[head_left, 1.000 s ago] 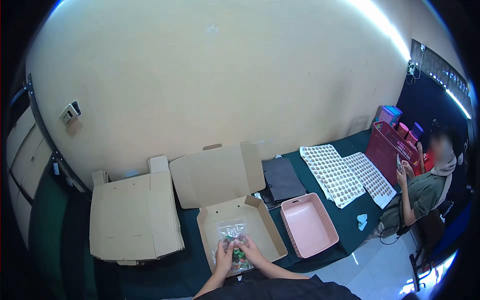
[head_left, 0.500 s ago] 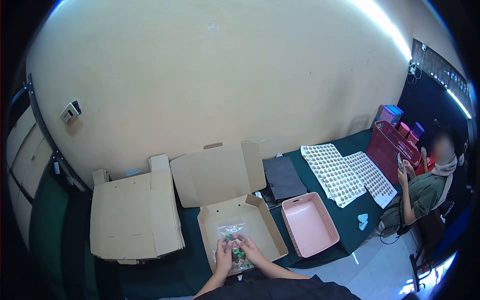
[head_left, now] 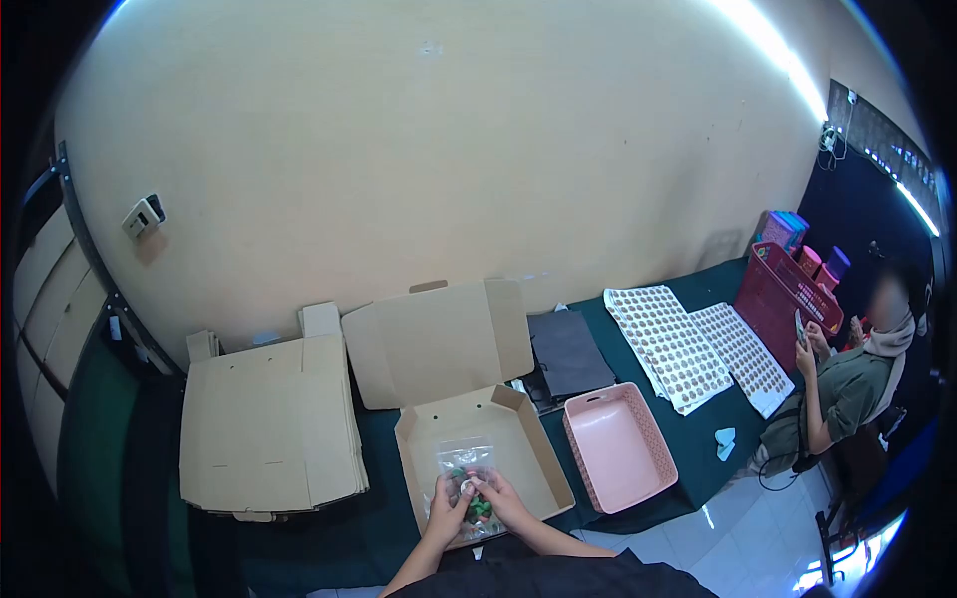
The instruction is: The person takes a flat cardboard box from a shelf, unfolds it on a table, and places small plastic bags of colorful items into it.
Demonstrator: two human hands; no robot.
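A clear plastic bag (head_left: 467,453) with small green, red and white pieces inside lies over the front part of an open cardboard box (head_left: 538,468). My left hand (head_left: 446,506) grips the bag from its left side, and my right hand (head_left: 501,498) grips it from the right. Both thumbs meet on top of the bag, near a pale piece. My other fingers are partly hidden. What the small pieces are is too small to tell. The box's lid (head_left: 439,344) stands raised behind, towards the wall.
Flat cardboard boxes (head_left: 269,424) are stacked at left. To the right are a pink basket (head_left: 620,448), black folders (head_left: 570,351), sticker sheets (head_left: 668,349), a blue scrap (head_left: 725,444) and a maroon crate (head_left: 783,304). A person (head_left: 847,389) holds a phone at far right.
My hands and the bag stay over the box, with the thumbs slightly shifted and closer together. The view has moved slightly. The person at right has lowered their head a little.
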